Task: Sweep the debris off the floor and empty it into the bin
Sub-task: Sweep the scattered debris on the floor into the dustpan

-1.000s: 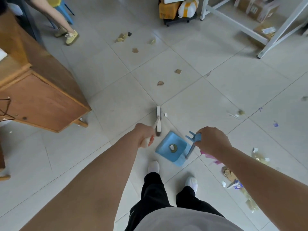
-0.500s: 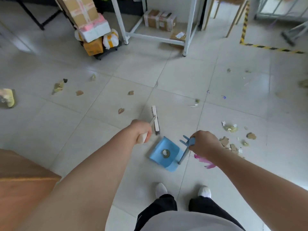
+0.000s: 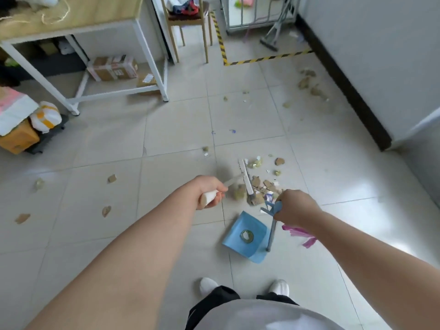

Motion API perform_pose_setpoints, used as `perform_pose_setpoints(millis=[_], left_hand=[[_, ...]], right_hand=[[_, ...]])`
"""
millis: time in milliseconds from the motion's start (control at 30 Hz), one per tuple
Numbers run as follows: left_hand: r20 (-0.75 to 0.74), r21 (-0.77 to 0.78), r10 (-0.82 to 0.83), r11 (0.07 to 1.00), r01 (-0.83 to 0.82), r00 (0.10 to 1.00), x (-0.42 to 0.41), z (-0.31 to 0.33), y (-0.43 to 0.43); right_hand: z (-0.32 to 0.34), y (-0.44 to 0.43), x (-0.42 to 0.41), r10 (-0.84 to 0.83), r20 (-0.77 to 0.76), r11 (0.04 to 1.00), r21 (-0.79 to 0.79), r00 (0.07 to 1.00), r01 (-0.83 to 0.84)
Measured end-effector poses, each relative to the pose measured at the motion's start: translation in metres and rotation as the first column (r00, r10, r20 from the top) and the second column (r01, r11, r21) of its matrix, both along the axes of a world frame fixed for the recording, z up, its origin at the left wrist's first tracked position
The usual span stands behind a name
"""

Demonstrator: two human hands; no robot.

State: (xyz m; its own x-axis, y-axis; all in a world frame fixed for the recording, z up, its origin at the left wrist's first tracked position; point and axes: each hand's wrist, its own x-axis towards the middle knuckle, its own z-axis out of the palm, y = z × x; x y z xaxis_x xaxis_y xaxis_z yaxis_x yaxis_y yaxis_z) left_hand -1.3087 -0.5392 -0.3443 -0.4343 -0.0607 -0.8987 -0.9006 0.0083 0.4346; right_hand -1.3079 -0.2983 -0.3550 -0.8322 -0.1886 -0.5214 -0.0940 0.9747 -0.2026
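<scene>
My left hand (image 3: 209,190) grips the pale handle of a white broom (image 3: 245,178), whose head rests on the floor beside a pile of brown and green debris (image 3: 264,184). My right hand (image 3: 294,207) holds the upright handle of a blue dustpan (image 3: 245,235). The pan lies on the tiles just in front of my feet, with one round scrap inside it. More scraps lie at the left (image 3: 108,209) and near the far right wall (image 3: 309,85). No bin is visible.
A white-framed table (image 3: 152,65) with cardboard boxes under it stands at the back left. A wooden chair (image 3: 188,22) and yellow-black floor tape (image 3: 259,59) lie beyond. A grey wall with dark skirting (image 3: 352,91) runs along the right. Pink scraps (image 3: 301,234) lie by my right arm.
My view has swung to the right, away from the wooden cabinet. Broom and dustpan moved with me and now sit at the debris pile, the broom head against it.
</scene>
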Motion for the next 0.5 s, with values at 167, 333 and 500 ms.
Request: perform_pose_setpoints(millis=[167, 333, 500], left_hand=[[0.008, 0.035, -0.114, 0.993, 0.113, 0.994, -0.031, -0.003, 0.097], [-0.006, 0.052, -0.218, 0.975, 0.218, 0.976, -0.052, -0.014, 0.17], [0.066, 0.09, -0.323, 0.944, 0.317, 0.944, -0.077, -0.035, 0.202]], right_hand=[[0.002, 0.082, -0.001, -0.16, 0.038, 0.987, 0.013, 0.986, 0.16], [0.002, 0.14, 0.0, -0.311, 0.053, 0.95, 0.025, 0.949, 0.31], [0.003, 0.166, -0.003, -0.432, 0.076, 0.901, 0.074, 0.898, 0.427]])
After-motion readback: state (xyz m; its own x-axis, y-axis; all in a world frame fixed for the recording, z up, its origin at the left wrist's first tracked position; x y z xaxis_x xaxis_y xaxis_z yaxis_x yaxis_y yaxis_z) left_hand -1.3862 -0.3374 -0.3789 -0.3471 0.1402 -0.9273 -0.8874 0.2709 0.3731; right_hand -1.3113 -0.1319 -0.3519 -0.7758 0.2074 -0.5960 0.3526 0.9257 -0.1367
